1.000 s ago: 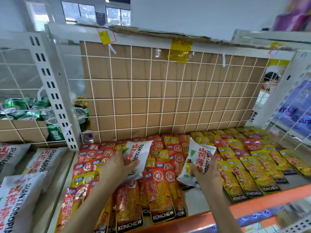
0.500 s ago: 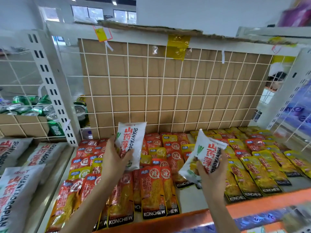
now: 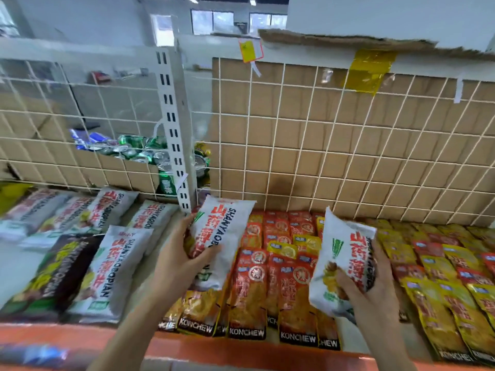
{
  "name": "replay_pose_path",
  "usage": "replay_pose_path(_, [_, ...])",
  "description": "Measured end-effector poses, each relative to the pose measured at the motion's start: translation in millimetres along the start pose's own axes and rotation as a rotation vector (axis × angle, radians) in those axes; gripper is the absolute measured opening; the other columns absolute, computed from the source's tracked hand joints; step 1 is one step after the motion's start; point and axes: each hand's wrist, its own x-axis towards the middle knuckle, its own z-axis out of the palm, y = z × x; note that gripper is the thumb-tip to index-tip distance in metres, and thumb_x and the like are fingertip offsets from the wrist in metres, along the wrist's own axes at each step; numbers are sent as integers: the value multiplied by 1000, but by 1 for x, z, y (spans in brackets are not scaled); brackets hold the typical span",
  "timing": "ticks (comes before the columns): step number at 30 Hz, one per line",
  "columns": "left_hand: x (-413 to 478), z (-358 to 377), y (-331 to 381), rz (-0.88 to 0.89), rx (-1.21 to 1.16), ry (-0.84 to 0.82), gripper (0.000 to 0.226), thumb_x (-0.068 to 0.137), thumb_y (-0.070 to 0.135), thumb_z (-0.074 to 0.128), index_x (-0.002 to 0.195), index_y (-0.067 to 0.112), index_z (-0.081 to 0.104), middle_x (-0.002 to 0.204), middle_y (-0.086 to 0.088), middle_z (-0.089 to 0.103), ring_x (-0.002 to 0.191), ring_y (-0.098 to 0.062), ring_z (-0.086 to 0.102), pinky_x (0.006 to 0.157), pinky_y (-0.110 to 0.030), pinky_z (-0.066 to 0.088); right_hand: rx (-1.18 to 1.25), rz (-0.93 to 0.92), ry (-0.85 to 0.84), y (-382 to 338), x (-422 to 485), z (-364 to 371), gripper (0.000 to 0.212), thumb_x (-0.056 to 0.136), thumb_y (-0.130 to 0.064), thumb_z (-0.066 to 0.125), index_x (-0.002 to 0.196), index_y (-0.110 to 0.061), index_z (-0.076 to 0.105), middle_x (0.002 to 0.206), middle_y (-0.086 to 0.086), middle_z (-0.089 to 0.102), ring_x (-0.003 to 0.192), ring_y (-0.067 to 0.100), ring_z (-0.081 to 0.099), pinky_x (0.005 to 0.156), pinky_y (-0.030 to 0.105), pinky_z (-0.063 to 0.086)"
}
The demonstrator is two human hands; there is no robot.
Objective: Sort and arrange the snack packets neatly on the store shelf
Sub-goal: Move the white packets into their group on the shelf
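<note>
Left hand [image 3: 184, 261] is wrapped round 1 white SHANYAOBOPIAN packet [image 3: 225, 236], and the right hand [image 3: 375, 285] is clutching a 2nd white packet [image 3: 345, 258] at its 3 o'clock. Both are held over the red KONCHEW packets [image 3: 294, 298]. More matching white packs [image 3: 112, 263] lie flat at 9 o'clock, past the shelf upright [image 3: 174, 129].

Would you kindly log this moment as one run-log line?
left hand: grips white packet | right hand: grips second white packet | both held over Konchew packets
</note>
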Motion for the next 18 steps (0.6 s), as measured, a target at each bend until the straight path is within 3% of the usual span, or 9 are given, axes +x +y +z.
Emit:
replay_pose_path(2, [-10, -26, -5, -29, 36, 35, 58, 74, 17, 76, 123, 25, 47, 99, 10, 65, 85, 4, 62, 73, -15, 49, 4, 0, -64, -14, -5, 19, 76, 82, -10, 67, 144, -25, 24, 126, -7, 38, 117, 12, 38, 95, 26, 31])
replay_pose_path(4, [-18, -53, -12, -43, 69, 85, 54, 74, 16, 76, 117, 27, 47, 90, 10, 66, 75, 8, 61, 64, -10, 46, -31, -14, -107, -26, -10, 40, 78, 82, -13, 68, 145, -26, 24, 134, -3, 39, 124, 17, 38, 100, 30, 31])
replay_pose_path(6, [-24, -82, -21, -66, 70, 120, 53, 74, 12, 76, 118, 23, 47, 88, 7, 65, 70, 7, 61, 59, -8, 45, -20, -15, -146, -39, -16, 62, 78, 82, -13, 68, 145, -26, 24, 137, -2, 38, 121, 16, 40, 97, 29, 32])
replay_pose_path(9, [-30, -130, -37, -109, 96, 174, 56, 73, 14, 77, 121, 22, 48, 88, 6, 67, 67, 3, 63, 56, -11, 48, 38, -21, -220, -60, -30, 97, 77, 82, -15, 67, 144, -31, 24, 126, -8, 42, 109, 8, 43, 90, 25, 35])
replay_pose_path(14, [-41, -214, -58, -107, 141, 233, 61, 70, 4, 79, 122, 13, 48, 91, 16, 60, 71, 19, 57, 61, -1, 41, 107, -8, -303, -92, -60, 161, 72, 82, -10, 67, 135, -43, 30, 124, -13, 47, 110, 7, 50, 100, 37, 40])
replay_pose_path(18, [-46, -275, -76, -129, 129, 271, 71, 54, 44, 73, 117, 25, 46, 99, 15, 60, 79, 17, 57, 66, -7, 44, 157, -10, -333, -114, -84, 209, 73, 82, -7, 67, 134, -44, 31, 127, -10, 49, 114, 11, 51, 96, 37, 45])
